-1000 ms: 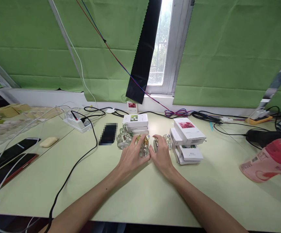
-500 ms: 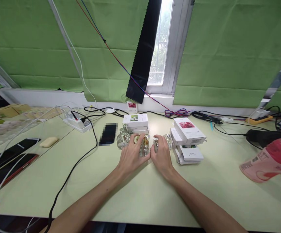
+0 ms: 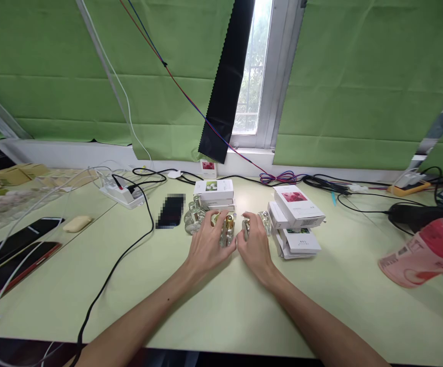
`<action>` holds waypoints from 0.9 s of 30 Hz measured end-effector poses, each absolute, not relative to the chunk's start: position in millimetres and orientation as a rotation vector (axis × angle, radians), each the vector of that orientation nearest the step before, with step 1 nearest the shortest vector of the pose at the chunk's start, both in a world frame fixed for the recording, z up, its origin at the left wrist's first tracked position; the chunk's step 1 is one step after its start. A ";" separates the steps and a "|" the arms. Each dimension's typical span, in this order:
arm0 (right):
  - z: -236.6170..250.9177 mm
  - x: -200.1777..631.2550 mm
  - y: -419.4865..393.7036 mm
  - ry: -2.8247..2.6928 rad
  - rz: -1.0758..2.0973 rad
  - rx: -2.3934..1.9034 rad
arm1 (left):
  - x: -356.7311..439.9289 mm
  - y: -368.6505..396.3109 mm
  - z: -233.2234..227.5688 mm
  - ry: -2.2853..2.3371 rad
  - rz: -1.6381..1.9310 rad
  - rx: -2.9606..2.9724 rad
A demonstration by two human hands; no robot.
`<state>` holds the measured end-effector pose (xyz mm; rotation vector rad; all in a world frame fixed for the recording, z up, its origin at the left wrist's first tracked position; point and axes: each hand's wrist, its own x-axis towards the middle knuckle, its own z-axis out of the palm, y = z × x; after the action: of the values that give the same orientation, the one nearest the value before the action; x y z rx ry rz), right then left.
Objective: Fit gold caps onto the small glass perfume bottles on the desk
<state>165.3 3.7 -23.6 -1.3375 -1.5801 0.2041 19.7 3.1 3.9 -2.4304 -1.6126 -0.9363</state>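
Small clear glass perfume bottles point(image 3: 228, 235) with gold tops stand close together, and my left hand point(image 3: 208, 243) is curled around them, fingers over the far side and thumb along the near side. More glass bottles point(image 3: 194, 216) cluster just left of that hand. My right hand point(image 3: 256, 244) bends round another small glass bottle point(image 3: 246, 227), which its fingers partly hide. Beyond those fingers, one more clear bottle point(image 3: 265, 222) shows on the right. Both thumbs nearly meet in the middle, low over the table.
White boxes point(image 3: 213, 189) are stacked behind my left hand; another stack of white boxes point(image 3: 298, 208) stands right of my right hand. A dark phone point(image 3: 171, 211) lies left. Nearby are a power strip point(image 3: 122, 194), a black cable point(image 3: 124, 255) and a pink bottle point(image 3: 416, 257).
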 end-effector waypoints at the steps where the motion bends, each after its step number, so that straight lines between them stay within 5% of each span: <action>1: -23.7 165.3 3.6 -1.580 0.203 -1.338 | 19.6 3.0 4.0 -1.610 -0.938 -2.433; 27: -24.1 166.2 5.1 -1.596 0.249 -1.290 | 19.9 0.1 6.2 -1.468 -0.971 -2.529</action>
<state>166.2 5.1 -24.1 -1.2900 -1.5964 0.2490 19.9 0.1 6.2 -2.5292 -1.4682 -0.9707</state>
